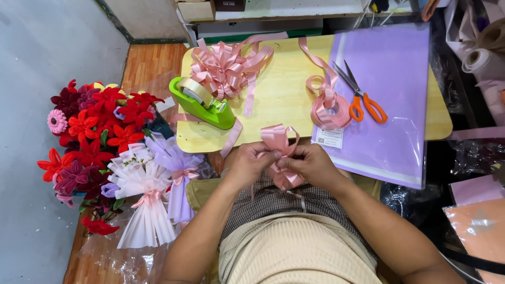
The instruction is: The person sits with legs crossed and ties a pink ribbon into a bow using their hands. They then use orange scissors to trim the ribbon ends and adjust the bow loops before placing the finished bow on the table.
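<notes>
A pink ribbon bow [279, 152], half formed, sits pinched between both hands just in front of the near edge of the small wooden table [279, 100], over the person's lap; its upper loops fan up above the fingers and more loops hang below. The left hand [247, 165] is closed on the bow's middle from one side, thumb and fingertips pressed together there; the right hand [313, 165] is closed on the same spot from the other side, so the gathered centre stays bunched and the loops cannot spring apart; whether a thin tie runs through the pinch is hard to tell, since the fingers cover it.

On the table just beyond, a roll of the same pink ribbon [327, 108] lies at the edge of a lilac wrapping sheet [392, 89], its loose end trailing toward the far side; orange-handled scissors [363, 97] rest on the sheet beside the roll, blades pointing away, within easy reach of the right hand. A green tape dispenser [202, 102] stands toward the left, near the corner; behind it lies a finished, fuller pink bow [223, 66] with long tails.

To the left, on the floor, stand a bunch of red and pink artificial flowers [92, 131] and two small bouquets wrapped in white and lilac paper [152, 194], each tied with a pink ribbon. At the right edge are rolls of paper [481, 58] and sheets of peach wrap [478, 226].
</notes>
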